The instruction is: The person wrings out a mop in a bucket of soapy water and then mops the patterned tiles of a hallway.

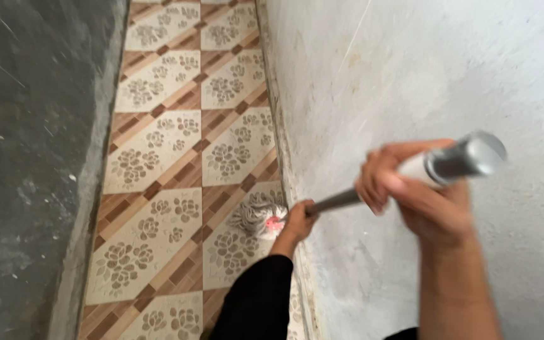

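Both hands grip a mop handle point(341, 200) – the right hand point(420, 189) wrapped tight near the top, the left hand point(297, 220) lower, arm stretched down – mop head point(258, 215) on the tiled floor point(158, 157) by the wall point(423, 75)

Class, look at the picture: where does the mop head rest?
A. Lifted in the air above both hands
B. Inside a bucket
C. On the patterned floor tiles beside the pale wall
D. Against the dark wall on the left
C: the mop head lies on the patterned floor tiles, right by the base of the pale wall.
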